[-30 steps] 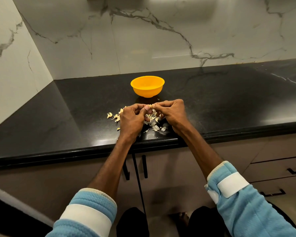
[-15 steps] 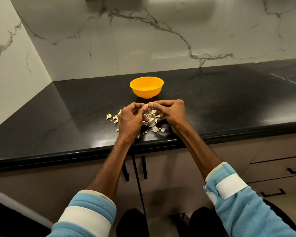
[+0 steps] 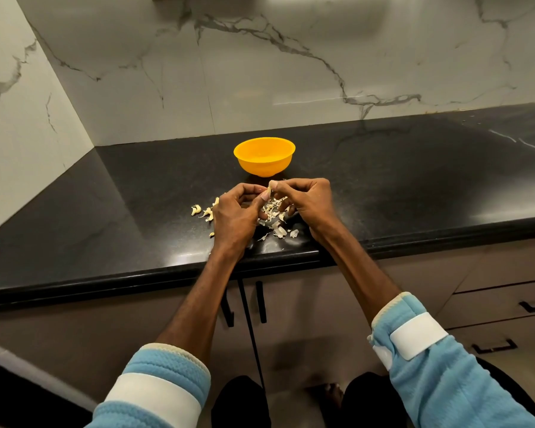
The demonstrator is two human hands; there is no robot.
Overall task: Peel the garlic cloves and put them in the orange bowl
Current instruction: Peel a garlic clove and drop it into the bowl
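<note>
Both hands, left hand (image 3: pixel 233 216) and right hand (image 3: pixel 309 200), pinch one garlic clove (image 3: pixel 270 188) above scattered peels (image 3: pixel 275 216) on the black bench (image 3: pixel 414 180), near the orange bowl (image 3: pixel 264 157).

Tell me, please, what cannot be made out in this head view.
Bowl bottom, head view: near wall hides it; any cloves inside are unseen.
Clove: fingers of the left hand and right hand cover most of it; remaining skin too small to judge.
Scraps on the counter: partly under both hands, too small to tell peel from unpeeled garlic.
</note>
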